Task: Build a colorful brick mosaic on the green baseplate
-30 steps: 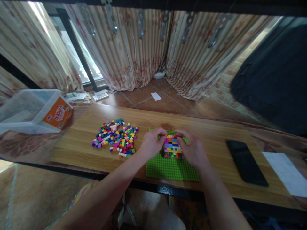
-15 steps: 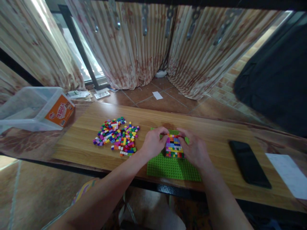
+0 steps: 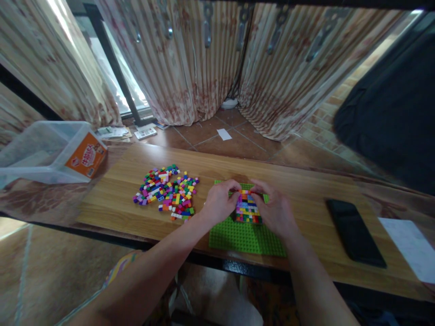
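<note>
A small wall of multicoloured toy bricks (image 3: 248,211) stands on a green studded baseplate (image 3: 243,240). My left hand (image 3: 221,199) is closed at the wall's upper left corner, thumb and forefinger pinched against the top row. On the other side, my right hand (image 3: 274,210) grips the wall's upper right edge with bent fingers. Both sets of fingertips touch the orange and red bricks along the top. Whether a loose brick is between the fingers cannot be made out. Left of the baseplate lies a spread heap of loose toy bricks (image 3: 170,192) in many colours.
A black phone (image 3: 355,232) and a white paper sheet (image 3: 409,246) lie to the right on the wooden table (image 3: 306,181). At the far left is a clear plastic bin (image 3: 50,154) with an orange label. Curtains hang beyond the table.
The view has shifted very slightly. Both hands keep their place at the top of the brick wall, with hardly any visible movement of the fingers.
</note>
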`<action>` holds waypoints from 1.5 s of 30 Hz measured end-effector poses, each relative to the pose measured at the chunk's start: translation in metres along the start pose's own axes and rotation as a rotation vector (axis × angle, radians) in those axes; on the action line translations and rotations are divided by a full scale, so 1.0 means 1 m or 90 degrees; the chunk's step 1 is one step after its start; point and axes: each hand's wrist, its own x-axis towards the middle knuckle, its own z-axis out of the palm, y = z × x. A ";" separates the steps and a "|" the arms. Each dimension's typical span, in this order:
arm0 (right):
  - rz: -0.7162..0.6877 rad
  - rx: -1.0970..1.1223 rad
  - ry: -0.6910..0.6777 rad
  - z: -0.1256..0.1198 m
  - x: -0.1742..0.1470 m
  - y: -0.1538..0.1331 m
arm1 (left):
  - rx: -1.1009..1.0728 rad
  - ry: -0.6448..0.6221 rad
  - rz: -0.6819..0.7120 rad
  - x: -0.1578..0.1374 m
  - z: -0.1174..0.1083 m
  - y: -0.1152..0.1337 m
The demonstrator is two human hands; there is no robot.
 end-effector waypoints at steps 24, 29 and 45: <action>0.083 0.131 0.011 0.000 0.002 0.005 | -0.002 0.010 0.015 0.000 0.001 -0.001; 0.082 0.134 0.010 -0.001 0.002 0.002 | -0.005 0.012 0.019 0.000 0.001 -0.001; 0.245 0.291 -0.007 0.005 0.005 0.013 | -0.016 0.010 0.013 0.000 0.003 -0.004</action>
